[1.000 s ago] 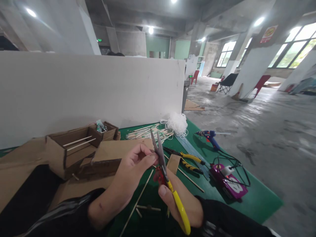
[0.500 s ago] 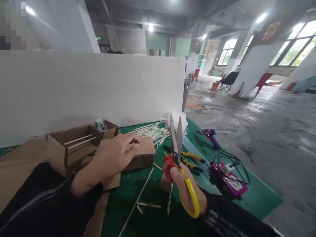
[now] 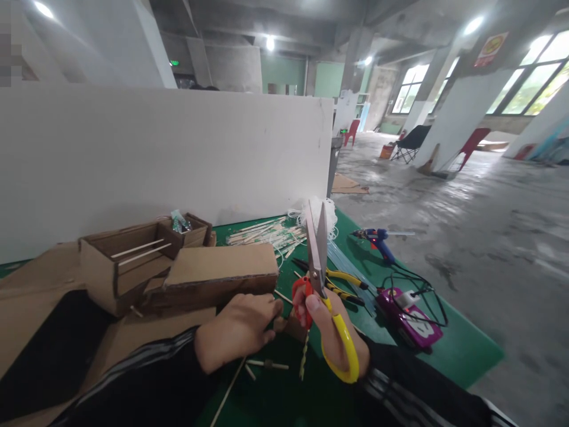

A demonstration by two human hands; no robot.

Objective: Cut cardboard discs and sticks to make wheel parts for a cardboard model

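Note:
My right hand (image 3: pixel 331 326) is closed round scissors (image 3: pixel 316 255) with one red and one yellow handle. Their blades point up, a little apart. Below the red handle hangs a twisted drill bit (image 3: pixel 304 356), its upper end hidden by that hand. My left hand (image 3: pixel 242 326) is low over the green table, palm down, with thumb and bent fingers apart. Its fingertips are at a small cardboard piece (image 3: pixel 292 326); whether they touch it I cannot tell. A closed cardboard box (image 3: pixel 222 264) lies just behind this hand. Thin wooden sticks (image 3: pixel 269 364) lie beneath it.
An open cardboard box (image 3: pixel 100 267) with two sticks across it stands left. Behind lie a stick pile (image 3: pixel 258 231) and white cord (image 3: pixel 329 216). Pliers (image 3: pixel 347 279), clear glue sticks (image 3: pixel 344 261), a blue glue gun (image 3: pixel 377 240) and a purple power strip (image 3: pixel 415 323) are right. A white panel (image 3: pixel 178 154) borders the back.
My left hand has moved down and right, from above the closed cardboard box to the small cardboard piece. My right hand holds the scissors in nearly the same place.

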